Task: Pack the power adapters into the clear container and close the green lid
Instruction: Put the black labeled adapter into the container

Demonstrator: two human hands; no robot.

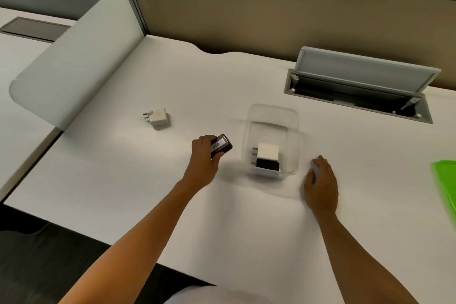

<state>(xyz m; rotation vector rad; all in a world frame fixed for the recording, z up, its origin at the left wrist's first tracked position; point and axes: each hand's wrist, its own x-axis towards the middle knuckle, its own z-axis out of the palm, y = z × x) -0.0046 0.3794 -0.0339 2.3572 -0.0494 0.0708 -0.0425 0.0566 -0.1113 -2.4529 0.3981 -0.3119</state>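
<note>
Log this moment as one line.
left hand: holds black adapter | right hand: flat on desk | container: two adapters | lid: off

**Obscured and cropped items**

Green lid [447, 180]: cut by right edge, blurred; full shape unknown.
Black adapter [222, 145]: near end covered by the left hand [203, 155].
Clear container [272, 140]: walls smeared by blur.
Black adapter inside [267, 164]: top hidden under the white adapter [268, 152].

Two adapters [266, 157] in container [272, 116]; lid [446, 177] far right
</note>
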